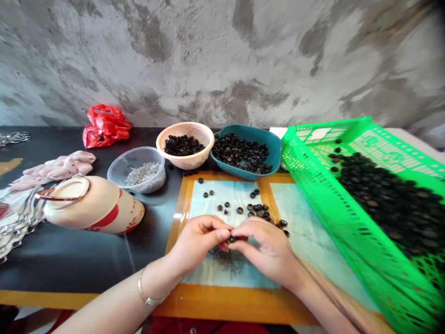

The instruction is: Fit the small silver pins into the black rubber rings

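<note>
My left hand [201, 239] and my right hand [267, 246] meet over the pale blue sheet [198, 273], both closed in a pinch. Between my right fingertips is a small round black cap [232, 239]. The left thumb and forefinger press together right beside it; what they grip, if anything, is hidden. Under my hands lies a small heap of thin grey screws [229, 263], partly covered and blurred. Just beyond my fingers, several loose black caps [239, 210] are scattered on the sheet, with a thicker cluster toward the right.
Behind stand a clear tub [116, 169] of screws, a peach bowl [187, 162] and a teal basin [276, 155], both holding black parts. A green crate [333, 227] of black caps borders the right. A cream bottle [100, 204], gloves [59, 169] and a red bag [106, 125] are left.
</note>
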The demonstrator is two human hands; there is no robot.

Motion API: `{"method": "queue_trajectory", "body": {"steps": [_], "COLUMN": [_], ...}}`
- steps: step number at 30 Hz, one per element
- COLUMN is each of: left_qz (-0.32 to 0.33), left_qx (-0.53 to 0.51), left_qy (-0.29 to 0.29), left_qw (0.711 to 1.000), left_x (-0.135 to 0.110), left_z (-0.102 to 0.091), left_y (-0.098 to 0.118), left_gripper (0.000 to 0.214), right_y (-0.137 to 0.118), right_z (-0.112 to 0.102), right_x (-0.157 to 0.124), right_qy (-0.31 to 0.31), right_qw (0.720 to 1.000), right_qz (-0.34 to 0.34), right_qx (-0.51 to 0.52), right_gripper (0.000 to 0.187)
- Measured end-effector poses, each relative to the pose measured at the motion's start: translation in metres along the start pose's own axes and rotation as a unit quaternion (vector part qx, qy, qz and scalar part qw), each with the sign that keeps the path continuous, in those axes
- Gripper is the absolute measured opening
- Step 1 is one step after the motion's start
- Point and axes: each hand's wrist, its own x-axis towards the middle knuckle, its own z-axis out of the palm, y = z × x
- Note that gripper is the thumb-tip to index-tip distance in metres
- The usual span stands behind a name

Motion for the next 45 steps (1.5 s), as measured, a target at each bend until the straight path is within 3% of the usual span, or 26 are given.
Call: {"method": "queue_trajectory", "body": {"steps": [5, 8, 15, 22, 30, 37, 45], "left_qz": [-0.054, -0.068, -0.091, -0.091, -0.112, -0.139, -0.156], "left_qx": [-0.013, -0.02, -0.041, -0.012, -0.017, -0.074, -0.086], "left_qy": [0.017, 0.014, 0.022, 0.035, 0.031, 0.017, 0.007], "left_qw": [0.998, 0.997, 0.995, 0.995, 0.993, 0.987, 0.984], "left_x": [0.0, 0.0, 0.0, -0.001, -0.001, -0.001, 0.0], "left_z": [0.002, 0.003, 0.003, 0.003, 0.005, 0.006, 0.004], "left_y": [0.0, -0.001, -0.006, -0.012, -0.01, -0.009, -0.005], "left_gripper": [0.029, 0.033, 0.039, 0.04, 0.043, 0.044, 0.042], "right_y": [0.0, 0.003, 0.007, 0.011, 0.015, 0.01, 0.011], "right_z": [0.006, 0.008, 0.011, 0.009, 0.008, 0.007, 0.007], "right_x": [-0.004, -0.007, -0.008, -0.006, -0.007, -0.005, -0.006], "right_qy": [-0.015, -0.021, 0.001, -0.034, -0.069, -0.041, -0.06], "right_qw": [0.983, 0.968, 0.991, 0.999, 0.996, 0.998, 0.996], "right_qz": [0.165, 0.207, 0.124, 0.0, -0.013, -0.021, -0.04], "right_qx": [0.085, 0.137, 0.051, -0.016, -0.05, -0.045, -0.048], "right_gripper": [0.013, 0.017, 0.021, 0.02, 0.018, 0.018, 0.014]}}
